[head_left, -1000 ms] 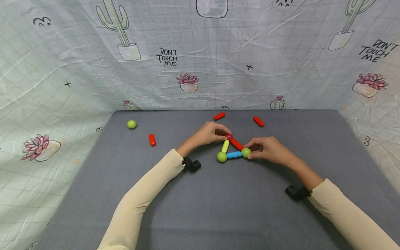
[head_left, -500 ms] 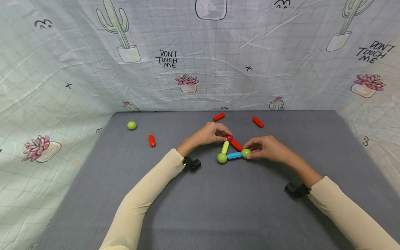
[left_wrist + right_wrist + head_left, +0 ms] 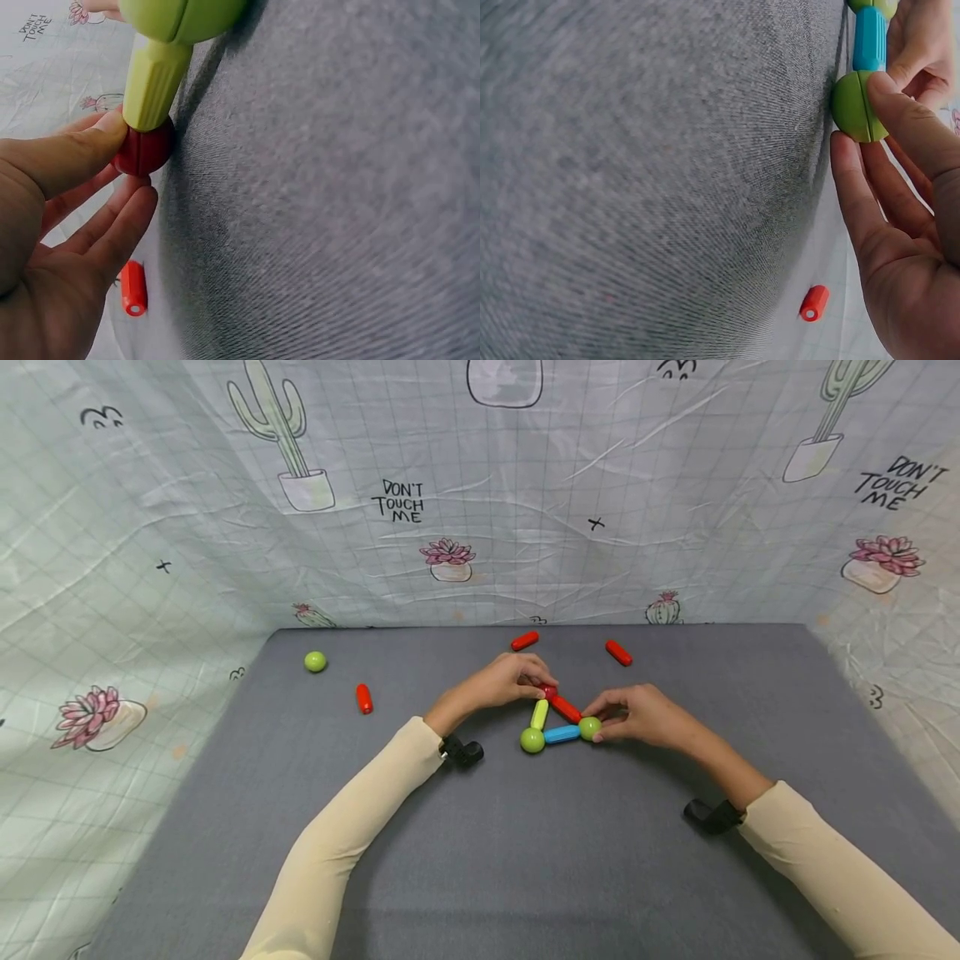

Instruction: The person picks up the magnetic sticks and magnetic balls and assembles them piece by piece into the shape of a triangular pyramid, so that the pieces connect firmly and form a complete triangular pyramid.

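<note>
A triangle of toy rods and balls lies on the grey table. Its corners are a red ball (image 3: 144,151), a green ball (image 3: 532,741) at the front and another green ball (image 3: 853,107) on the right. Yellow (image 3: 539,714), blue (image 3: 562,734) and red (image 3: 566,709) rods join them. My left hand (image 3: 504,682) pinches the red ball between thumb and fingers. With thumb and fingertips, my right hand (image 3: 639,717) holds the right green ball. In the left wrist view the yellow rod (image 3: 155,86) meets the red ball; the right wrist view shows the blue rod (image 3: 870,39).
Loose red rods lie at the back (image 3: 525,641), at the back right (image 3: 618,652) and on the left (image 3: 364,699). A separate green ball (image 3: 315,662) sits at the far left. Behind the table (image 3: 480,860) hangs a printed cloth (image 3: 540,477).
Both hands keep their hold on the red ball and the right green ball. The triangle stays in place; only a slight shift of the whole head view shows.
</note>
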`<state>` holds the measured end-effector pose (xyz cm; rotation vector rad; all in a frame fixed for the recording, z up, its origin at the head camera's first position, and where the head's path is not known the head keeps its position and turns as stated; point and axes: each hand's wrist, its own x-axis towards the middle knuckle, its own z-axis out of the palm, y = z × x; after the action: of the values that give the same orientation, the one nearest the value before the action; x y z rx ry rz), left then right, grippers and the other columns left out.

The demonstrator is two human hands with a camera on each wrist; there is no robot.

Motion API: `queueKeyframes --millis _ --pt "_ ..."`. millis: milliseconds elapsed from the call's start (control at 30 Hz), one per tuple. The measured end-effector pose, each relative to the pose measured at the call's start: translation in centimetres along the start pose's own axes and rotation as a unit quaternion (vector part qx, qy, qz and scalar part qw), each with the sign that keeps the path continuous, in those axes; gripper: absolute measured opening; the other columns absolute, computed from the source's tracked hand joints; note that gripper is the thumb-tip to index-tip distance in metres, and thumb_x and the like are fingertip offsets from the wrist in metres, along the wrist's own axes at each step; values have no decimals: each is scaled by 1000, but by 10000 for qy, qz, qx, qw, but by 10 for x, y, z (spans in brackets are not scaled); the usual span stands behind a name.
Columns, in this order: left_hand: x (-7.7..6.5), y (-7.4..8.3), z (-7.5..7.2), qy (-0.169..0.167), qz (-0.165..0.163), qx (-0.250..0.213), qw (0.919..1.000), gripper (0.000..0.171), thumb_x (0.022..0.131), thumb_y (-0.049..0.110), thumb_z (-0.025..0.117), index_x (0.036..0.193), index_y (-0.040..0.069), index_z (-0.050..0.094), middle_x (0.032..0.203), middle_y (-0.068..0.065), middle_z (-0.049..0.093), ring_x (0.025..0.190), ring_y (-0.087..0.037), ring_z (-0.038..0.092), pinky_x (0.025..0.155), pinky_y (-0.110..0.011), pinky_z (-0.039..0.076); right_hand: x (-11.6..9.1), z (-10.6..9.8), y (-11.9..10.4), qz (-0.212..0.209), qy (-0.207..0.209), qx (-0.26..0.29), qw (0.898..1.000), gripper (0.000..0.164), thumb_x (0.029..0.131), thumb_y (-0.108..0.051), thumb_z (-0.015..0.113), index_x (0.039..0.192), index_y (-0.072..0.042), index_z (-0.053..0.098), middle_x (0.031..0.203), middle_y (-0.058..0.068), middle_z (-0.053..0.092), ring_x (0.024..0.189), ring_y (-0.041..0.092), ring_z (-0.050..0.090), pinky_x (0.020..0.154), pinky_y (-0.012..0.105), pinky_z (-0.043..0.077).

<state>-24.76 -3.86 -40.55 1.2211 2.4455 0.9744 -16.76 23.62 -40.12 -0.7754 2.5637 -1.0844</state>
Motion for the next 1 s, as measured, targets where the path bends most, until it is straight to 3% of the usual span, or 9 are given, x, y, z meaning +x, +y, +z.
queueKeyframes --millis 200,500,767,1000 --pt "-10 -4 5 329 22 -78 9994 32 95 11 73 126 6 73 126 -8 68 112 -17 64 92 -19 53 1 2 -1 24 29 -30 10000 33 81 -12 86 112 -8 76 107 4 75 99 21 73 81 26 59" --pt "-44 6 1 1079 -544 -659 9905 38 89 10 80 125 4 72 127 -10 70 112 -25 69 92 -27 56 1 2 -2 85 69 57 9999 33 80 -11 87 111 -7 76 106 5 75 99 21 73 81 26 60" --pt "-70 21 9 1203 -758 -887 9859 36 86 15 83 120 5 75 119 -8 73 105 -22 71 89 -26 58 0 3 -1 71 157 -6 9999 33 79 -11 88 110 -8 77 107 5 75 98 21 73 80 26 60" --pt "-78 33 21 1068 -1053 -950 9841 33 84 15 85 114 6 74 113 -8 74 99 -17 72 83 -24 58 0 5 -1 61 289 -123 9995 32 79 -11 88 109 -9 77 105 3 76 97 20 73 79 24 59"
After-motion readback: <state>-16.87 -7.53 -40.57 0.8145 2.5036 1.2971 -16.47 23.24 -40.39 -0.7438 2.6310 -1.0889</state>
